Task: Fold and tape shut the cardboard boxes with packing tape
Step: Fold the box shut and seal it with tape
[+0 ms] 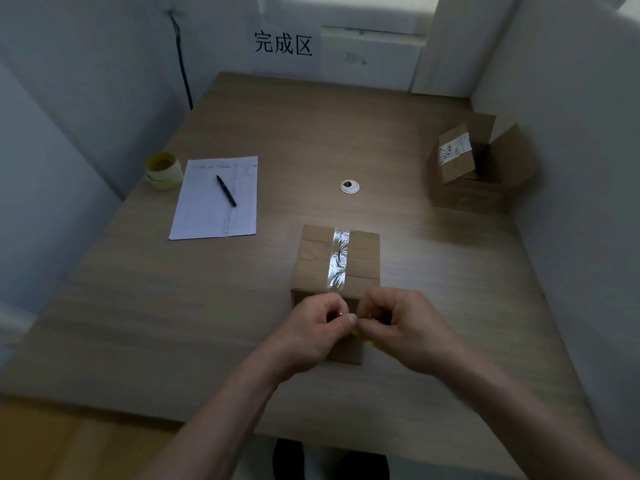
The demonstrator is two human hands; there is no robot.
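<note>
A small closed cardboard box [313, 261] stands on the wooden table [173, 323] in front of me. A strip of clear packing tape [338, 261] runs along the middle of its top, down to the near edge. My left hand [317, 336] and my right hand [403, 329] meet at the box's near face, fingers curled, pinching the tape between thumbs and forefingers. A yellowish bit shows under my right hand [375, 344]; I cannot tell whether it is the tape roll. The tape's lower end is hidden by my fingers.
Tape rolls [163, 170] are stacked at the table's left edge, beside a sheet of paper [216, 199] with a black pen [226, 190]. An open cardboard box [485, 171] holding a smaller box sits far right. A round cable grommet [349, 187] is mid-table. Walls enclose three sides.
</note>
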